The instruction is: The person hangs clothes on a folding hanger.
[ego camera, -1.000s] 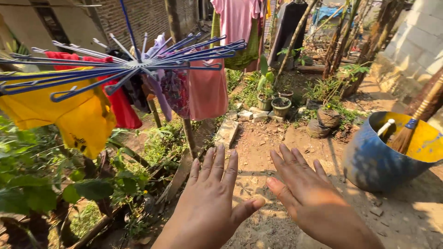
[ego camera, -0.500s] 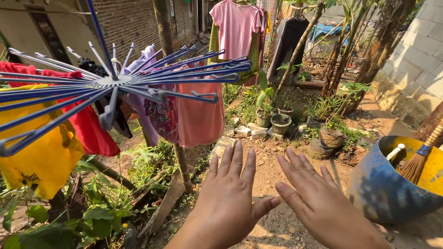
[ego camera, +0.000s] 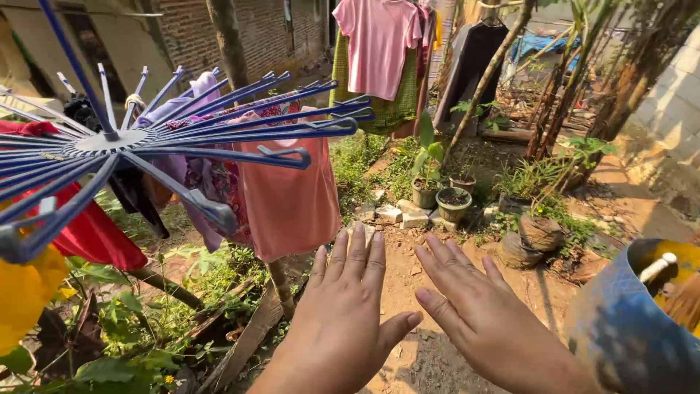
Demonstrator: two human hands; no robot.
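My left hand [ego camera: 343, 321] and right hand [ego camera: 485, 325] hover spread and empty; clothes already hang on the drying rack [ego camera: 219, 138], none yet taken.

My left hand [ego camera: 343, 321] and right hand [ego camera: 481, 321] reach out side by side, apart, palms down, fingers spread, holding nothing. A drying rack [ego camera: 102, 142] spreads to my left, clothes [ego camera: 288, 197] hanging under its arms. Ahead, beyond my hands, potted plants [ego camera: 437, 193] stand on the ground; a shirt [ego camera: 379, 44] hangs behind them. A barrel [ego camera: 627, 328] sits at my right.
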